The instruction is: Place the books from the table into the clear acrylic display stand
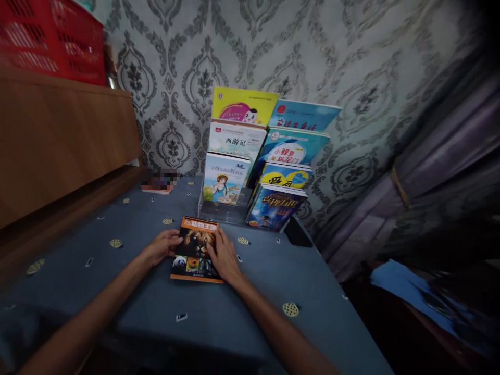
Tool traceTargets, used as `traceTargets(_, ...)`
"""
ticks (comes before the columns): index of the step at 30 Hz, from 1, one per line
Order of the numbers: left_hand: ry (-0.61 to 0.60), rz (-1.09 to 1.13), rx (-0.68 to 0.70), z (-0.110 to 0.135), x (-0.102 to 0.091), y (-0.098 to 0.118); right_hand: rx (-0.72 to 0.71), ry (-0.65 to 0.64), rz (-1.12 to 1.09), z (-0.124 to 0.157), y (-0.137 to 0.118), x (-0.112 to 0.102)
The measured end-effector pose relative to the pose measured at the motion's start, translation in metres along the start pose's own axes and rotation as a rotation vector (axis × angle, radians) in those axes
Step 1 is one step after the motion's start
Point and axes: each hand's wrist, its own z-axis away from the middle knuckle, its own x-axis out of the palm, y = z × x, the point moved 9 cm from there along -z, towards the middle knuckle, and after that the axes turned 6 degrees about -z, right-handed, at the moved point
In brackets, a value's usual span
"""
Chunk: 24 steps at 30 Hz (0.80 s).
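Observation:
A children's animal book [195, 239] with a lion on its dark cover and an orange band along its lower edge is in front of me, at the table's middle. My left hand [164, 246] grips its left edge, fingers curled and partly hidden. On the right edge, my right hand [225, 255] holds the book with some fingers lying over the cover. Just beyond it stands a clear display rack [219, 212] with several upright books, among them a pale book with a girl [222, 179] and a dark blue book [275, 208].
Blue patterned cloth [144, 312] covers the table. A small book [156, 188] lies at the back left, its cover partly blurred. Beside the rack is a dark flat object [298, 233]. A wooden cabinet [66, 146] carries a red basket [50, 44]; a curtain [375, 208] hangs right.

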Motion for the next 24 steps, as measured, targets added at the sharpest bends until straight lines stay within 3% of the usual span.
traceTargets(3, -0.012, 0.072, 0.018, 0.005, 0.002, 0.009, 0.121, 0.052, -0.347, -0.005, 0.026, -0.008)
traceTargets(7, -0.080, 0.113, 0.087, 0.004, 0.010, 0.020, 0.294, -0.044, -0.754, -0.011, 0.050, -0.003)
traceTargets(10, -0.124, 0.138, 0.168, -0.001, 0.015, 0.032, 0.308, -0.106, -0.842, -0.015, 0.045, -0.014)
traceTargets(13, -0.147, 0.130, 0.273, -0.009, 0.021, 0.058, 0.304, -0.101, -0.999, -0.026, 0.028, -0.039)
traceTargets(16, -0.148, 0.109, 0.428, -0.018, 0.028, 0.102, 0.111, 0.009, -1.063, -0.047, -0.008, -0.084)
traceTargets(20, -0.126, 0.085, 0.721, -0.024, 0.042, 0.172, -0.231, 0.293, -0.771, -0.064, -0.053, -0.147)
traceTargets(24, -0.066, 0.062, 0.985, -0.021, 0.055, 0.215, -0.388, 0.506, -0.519, -0.068, -0.068, -0.177)
